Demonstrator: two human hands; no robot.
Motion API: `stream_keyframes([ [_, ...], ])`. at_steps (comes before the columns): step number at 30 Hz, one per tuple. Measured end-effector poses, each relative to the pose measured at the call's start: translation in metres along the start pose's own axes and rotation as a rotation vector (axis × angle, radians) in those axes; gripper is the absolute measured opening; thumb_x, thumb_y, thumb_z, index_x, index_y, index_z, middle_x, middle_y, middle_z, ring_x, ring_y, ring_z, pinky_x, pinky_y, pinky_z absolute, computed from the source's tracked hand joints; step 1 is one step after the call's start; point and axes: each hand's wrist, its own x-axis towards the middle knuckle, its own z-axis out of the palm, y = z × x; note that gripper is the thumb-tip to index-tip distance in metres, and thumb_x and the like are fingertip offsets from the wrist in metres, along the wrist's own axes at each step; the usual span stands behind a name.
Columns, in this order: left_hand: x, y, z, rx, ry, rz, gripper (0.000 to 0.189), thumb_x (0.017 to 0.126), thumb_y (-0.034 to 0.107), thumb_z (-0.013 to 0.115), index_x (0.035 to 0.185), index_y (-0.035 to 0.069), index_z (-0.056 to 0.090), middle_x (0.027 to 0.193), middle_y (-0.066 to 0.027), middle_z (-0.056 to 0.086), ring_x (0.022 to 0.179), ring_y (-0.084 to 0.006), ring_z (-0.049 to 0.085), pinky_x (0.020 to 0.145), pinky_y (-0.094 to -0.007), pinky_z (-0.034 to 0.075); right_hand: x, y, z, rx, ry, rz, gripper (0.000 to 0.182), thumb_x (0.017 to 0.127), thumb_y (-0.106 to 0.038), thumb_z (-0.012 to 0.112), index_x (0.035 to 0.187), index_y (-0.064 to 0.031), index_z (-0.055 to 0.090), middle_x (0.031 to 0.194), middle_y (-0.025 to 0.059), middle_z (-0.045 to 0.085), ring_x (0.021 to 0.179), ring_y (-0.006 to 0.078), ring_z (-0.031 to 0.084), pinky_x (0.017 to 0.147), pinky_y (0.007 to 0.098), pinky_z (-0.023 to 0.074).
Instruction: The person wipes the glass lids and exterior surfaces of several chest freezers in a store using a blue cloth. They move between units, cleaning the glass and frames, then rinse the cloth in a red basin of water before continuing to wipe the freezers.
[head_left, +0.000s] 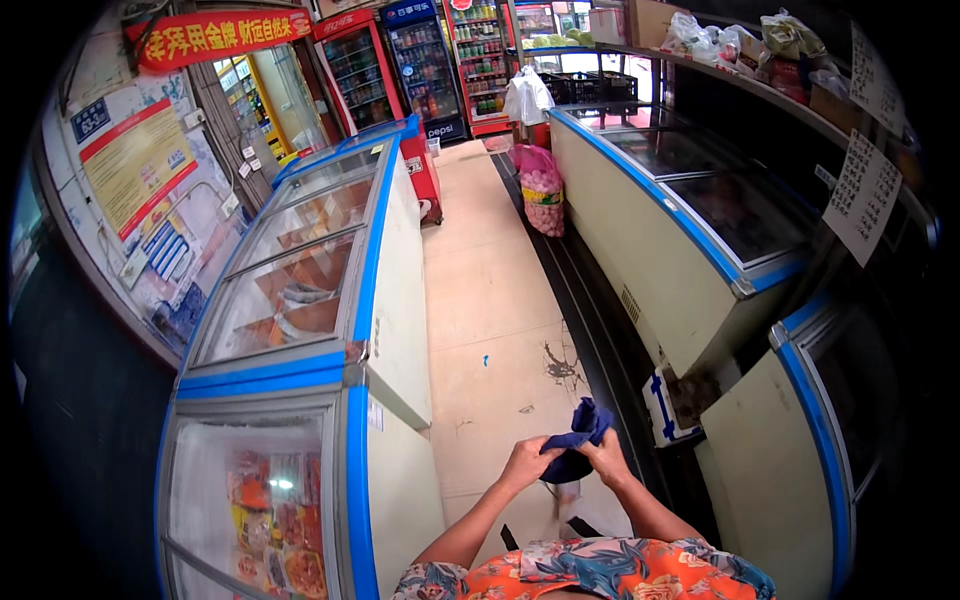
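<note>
A dark blue cloth (589, 424) is stretched between my two hands, low in the middle of the view. My left hand (527, 460) grips its left edge, and my right hand (606, 455) grips the right edge. Part of the fabric bunches up above the hands, while a darker fold hangs between and below them. Whether it is a garment or a plain rag, I cannot tell. Both forearms reach forward from the short sleeves of a floral orange shirt (645, 566).
Glass-topped chest freezers line the left (360, 300) and right (637, 210) of a tiled aisle (480, 285). A pink mesh sack (541, 199) stands against the right freezer. A white box (666, 409) lies lower right. Upright drink coolers (424, 71) stand at the far end.
</note>
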Motion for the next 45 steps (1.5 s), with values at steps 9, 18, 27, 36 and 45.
stream_keyframes([
  [9, 0.149, 0.001, -0.089, -0.617, 0.173, -0.135, 0.029, 0.082, 0.025, 0.051, 0.085, -0.003, 0.059, 0.080, -0.0049, 0.061, 0.069, -0.0108, 0.056, 0.066, -0.0223, 0.044, 0.170, -0.012, -0.018, 0.258, -0.166, 0.187, 0.042, 0.065, -0.019, 0.068, 0.099, 0.0005, 0.052, 0.094, 0.0072, 0.056, 0.088, 0.0155, 0.051, 0.080, 0.0267, 0.0380],
  [18, 0.268, -0.004, -0.188, -0.730, 0.468, -0.107, 0.039, 0.084, 0.032, 0.049, 0.082, -0.005, 0.058, 0.079, -0.0105, 0.060, 0.069, -0.0169, 0.058, 0.067, -0.0277, 0.047, 0.333, -0.006, 0.012, 0.433, -0.230, 0.447, 0.044, 0.065, -0.015, 0.065, 0.103, -0.0020, 0.048, 0.090, 0.0048, 0.054, 0.084, 0.0160, 0.052, 0.073, 0.0283, 0.0417],
  [27, 0.398, -0.054, -0.289, -0.724, 0.550, -0.198, 0.033, 0.083, 0.031, 0.050, 0.079, -0.001, 0.056, 0.077, -0.0057, 0.057, 0.071, -0.0131, 0.054, 0.067, -0.0267, 0.044, 0.481, -0.004, 0.052, 0.491, 0.190, 0.380, 0.037, 0.066, -0.001, 0.054, 0.102, -0.0024, 0.047, 0.086, 0.0070, 0.054, 0.076, 0.0165, 0.053, 0.067, 0.0275, 0.0432],
  [36, 0.543, -0.059, -0.379, -0.795, 0.278, -0.154, 0.023, 0.073, 0.003, 0.048, 0.094, -0.004, 0.053, 0.090, -0.0082, 0.058, 0.082, -0.0156, 0.054, 0.075, -0.0280, 0.042, 0.624, -0.042, 0.069, 0.403, 0.383, -0.031, 0.036, 0.067, 0.005, 0.053, 0.103, 0.0012, 0.050, 0.086, 0.0050, 0.053, 0.078, 0.0126, 0.050, 0.072, 0.0238, 0.0408],
  [45, 0.689, -0.057, -0.460, -0.828, 0.362, -0.036, 0.017, 0.079, 0.008, 0.049, 0.092, -0.002, 0.053, 0.089, -0.0076, 0.057, 0.081, -0.0152, 0.055, 0.074, -0.0282, 0.044, 0.797, -0.068, 0.103, 0.517, 0.382, 0.033, 0.035, 0.070, -0.001, 0.060, 0.103, -0.0030, 0.049, 0.083, 0.0011, 0.053, 0.068, 0.0089, 0.050, 0.052, 0.0197, 0.0369],
])
